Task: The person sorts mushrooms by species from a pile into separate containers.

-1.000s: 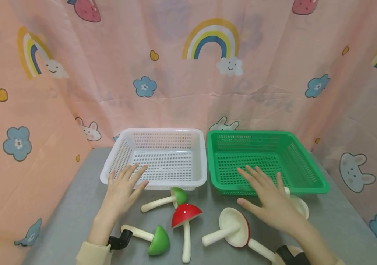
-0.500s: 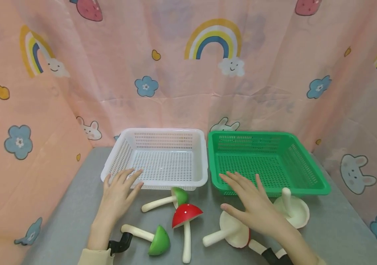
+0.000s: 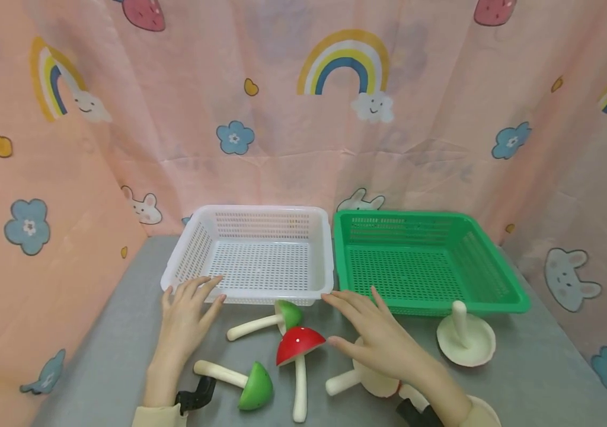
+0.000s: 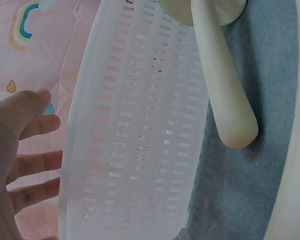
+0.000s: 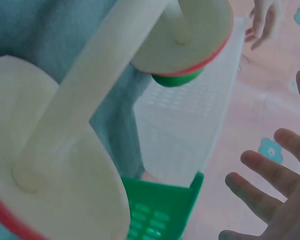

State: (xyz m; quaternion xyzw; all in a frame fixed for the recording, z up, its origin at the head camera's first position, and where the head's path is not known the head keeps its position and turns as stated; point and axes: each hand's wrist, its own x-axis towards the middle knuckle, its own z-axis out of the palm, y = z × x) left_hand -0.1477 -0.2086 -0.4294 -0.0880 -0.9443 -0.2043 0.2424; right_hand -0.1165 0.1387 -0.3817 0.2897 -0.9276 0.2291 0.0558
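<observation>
right hand (image 3: 383, 341): fingers straight and spread, grasping nothing; hovering low over the cream-undersided mushroom, fingertips reaching toward the gap between the two baskets
cream-undersided mushroom (image 3: 359, 379): lying on its side on the grey table just below the right palm, red rim of the cap mostly hidden by the hand, pale stem pointing left; filling the near field of the right wrist view (image 5: 65, 165)
red mushroom (image 3: 299, 347): red spotted cap just left of the right thumb, apart from it, stem running toward the near table edge
left hand (image 3: 186, 314): relaxed and released, fingers straight, tips at the near rim of the white basket; contact with the rim not clear from the head view; in the left wrist view (image 4: 20, 150), fingers lying just beside the basket wall
white basket (image 3: 252, 255): at the back left of the table, side by side with the green one
green basket (image 3: 426, 261): at the back right, near rim just beyond the right fingertips
small green mushroom (image 3: 268, 318): on its side in front of the white basket, between the two hands
large green mushroom (image 3: 245, 385): near the left forearm, cap to the right, stem to the left
upturned mushroom (image 3: 465, 338): cap down, stem up, in front of the green basket, well right of the right hand
grey table (image 3: 122, 344): carrying all of the above
pink curtain (image 3: 282, 118): printed with rainbows, flowers and rabbits, closing in the back and both sides
</observation>
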